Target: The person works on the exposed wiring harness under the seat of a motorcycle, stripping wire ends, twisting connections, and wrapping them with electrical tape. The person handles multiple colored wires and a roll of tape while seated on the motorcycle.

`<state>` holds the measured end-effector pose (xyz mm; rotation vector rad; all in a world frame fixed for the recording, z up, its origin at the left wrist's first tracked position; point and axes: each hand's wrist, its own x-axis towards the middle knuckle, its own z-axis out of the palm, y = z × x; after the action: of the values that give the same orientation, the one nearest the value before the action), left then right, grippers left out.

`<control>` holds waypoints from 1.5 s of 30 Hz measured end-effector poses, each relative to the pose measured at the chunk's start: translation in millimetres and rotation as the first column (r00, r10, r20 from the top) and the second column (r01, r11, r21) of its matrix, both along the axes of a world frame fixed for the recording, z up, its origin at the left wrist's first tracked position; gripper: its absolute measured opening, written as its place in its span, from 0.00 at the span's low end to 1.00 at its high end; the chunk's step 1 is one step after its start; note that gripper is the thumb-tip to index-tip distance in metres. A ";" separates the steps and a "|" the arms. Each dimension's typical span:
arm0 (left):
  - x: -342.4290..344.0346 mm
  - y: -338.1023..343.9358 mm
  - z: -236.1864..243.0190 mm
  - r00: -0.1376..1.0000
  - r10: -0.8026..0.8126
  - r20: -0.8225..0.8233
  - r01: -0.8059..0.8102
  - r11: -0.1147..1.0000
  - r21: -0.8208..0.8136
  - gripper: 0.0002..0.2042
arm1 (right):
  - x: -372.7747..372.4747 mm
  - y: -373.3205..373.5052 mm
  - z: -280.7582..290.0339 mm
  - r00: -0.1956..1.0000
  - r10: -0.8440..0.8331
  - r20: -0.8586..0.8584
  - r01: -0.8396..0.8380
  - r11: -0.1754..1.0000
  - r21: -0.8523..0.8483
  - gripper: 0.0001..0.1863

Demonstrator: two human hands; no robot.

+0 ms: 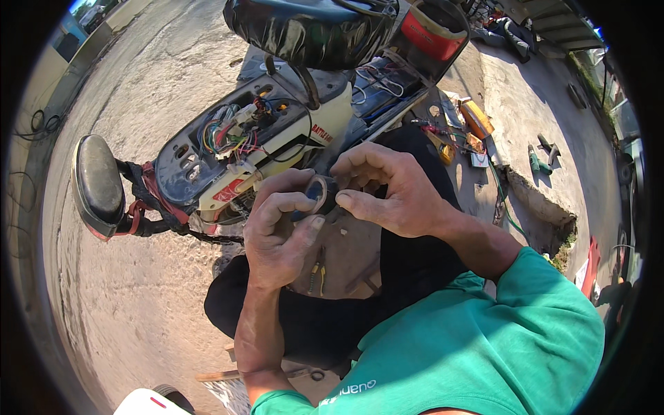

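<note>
Between my hands, above my bent legs, is a dark roll of tape [332,197] with a pale ring-shaped core. My left hand [277,238] grips it by the ring, its fingers curled over the top and the thumb underneath. At the roll's right side, my right hand [398,187] has its fingers bent and the thumb against the dark edge. Whether a loose end of tape lies in those fingers cannot be made out. Just beyond stands an electric scooter [277,145] with a bundle of coloured wires [232,131] exposed on its deck.
The scooter's black seat [315,31] is at the top, a padded backrest [100,180] at left. Yellow-handled pliers [318,273] lie on the ground between my legs. To the right are an orange-yellow box [477,119], a yellow meter [440,146] and a green tool [541,160] by a broken concrete edge.
</note>
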<state>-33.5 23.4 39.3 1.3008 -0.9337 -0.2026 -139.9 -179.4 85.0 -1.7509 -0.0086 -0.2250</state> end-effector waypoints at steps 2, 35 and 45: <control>2.3 -0.9 -2.6 0.999 -0.023 0.032 0.023 1.000 0.011 0.12 | -1.0 4.5 3.1 0.999 0.022 -0.035 -0.019 0.998 0.059 0.19; -8.3 -5.4 9.9 0.938 0.101 0.333 -0.192 0.949 0.251 0.10 | 23.2 1.3 -43.9 0.923 0.011 0.385 0.179 0.872 -0.456 0.10; 6.4 6.0 -1.5 0.999 -0.004 -0.042 0.014 0.968 0.251 0.07 | 31.0 -3.5 -43.7 0.961 -0.022 0.276 0.130 0.916 -0.380 0.09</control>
<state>-27.0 29.4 37.9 1.5198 -0.8994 -0.3628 -108.9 -183.0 41.3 -2.1141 -0.1939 -0.5476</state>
